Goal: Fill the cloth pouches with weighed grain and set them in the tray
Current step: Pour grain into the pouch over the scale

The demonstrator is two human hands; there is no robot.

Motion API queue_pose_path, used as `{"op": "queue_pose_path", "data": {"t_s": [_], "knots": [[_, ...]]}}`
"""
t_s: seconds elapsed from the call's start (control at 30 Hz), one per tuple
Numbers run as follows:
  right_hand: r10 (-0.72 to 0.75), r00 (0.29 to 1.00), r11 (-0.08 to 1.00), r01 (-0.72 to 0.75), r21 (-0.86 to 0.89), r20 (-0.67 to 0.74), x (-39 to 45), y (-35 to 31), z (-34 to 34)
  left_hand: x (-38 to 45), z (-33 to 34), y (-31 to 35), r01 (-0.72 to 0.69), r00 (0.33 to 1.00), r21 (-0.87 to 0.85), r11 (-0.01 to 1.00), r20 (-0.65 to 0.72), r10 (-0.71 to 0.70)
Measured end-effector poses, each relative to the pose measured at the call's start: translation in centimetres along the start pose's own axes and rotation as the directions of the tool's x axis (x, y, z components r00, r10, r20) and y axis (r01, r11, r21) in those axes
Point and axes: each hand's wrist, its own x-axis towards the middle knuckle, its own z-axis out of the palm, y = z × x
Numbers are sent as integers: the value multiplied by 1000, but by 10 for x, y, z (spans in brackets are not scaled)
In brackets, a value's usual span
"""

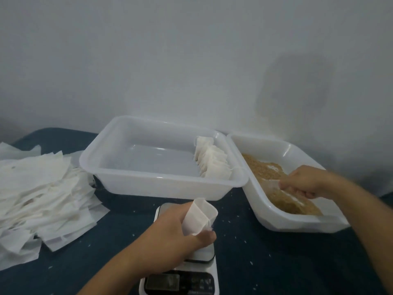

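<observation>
My left hand (178,227) grips a white cloth pouch (200,216) upright over the kitchen scale (182,279), its mouth facing up. My right hand (306,182) holds a small clear scoop (271,185) down in the brown grain (282,188) inside the right white tray (276,220). The middle white tray (131,182) holds several filled pouches (212,160) lined up against its right wall.
A loose heap of flat white pouches (42,194) covers the left of the dark blue table (255,252). Stray grains dot the cloth. A pale wall stands close behind the trays.
</observation>
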Motion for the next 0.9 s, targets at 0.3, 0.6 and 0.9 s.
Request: {"op": "queue_pose_path", "data": {"t_s": [0.3,0.6,0.9], "knots": [[50,986,955,-1,297,-159,64,-40,39,1,-1,-2,58,998,-80,995,-16,-60],[47,978,939,27,344,-205,96,-45,46,4,-1,-4,61,995,-94,994,-69,-68],[-18,931,931,149,334,-365,69,-33,45,4,1,-2,4,992,-82,997,-125,-14]]}}
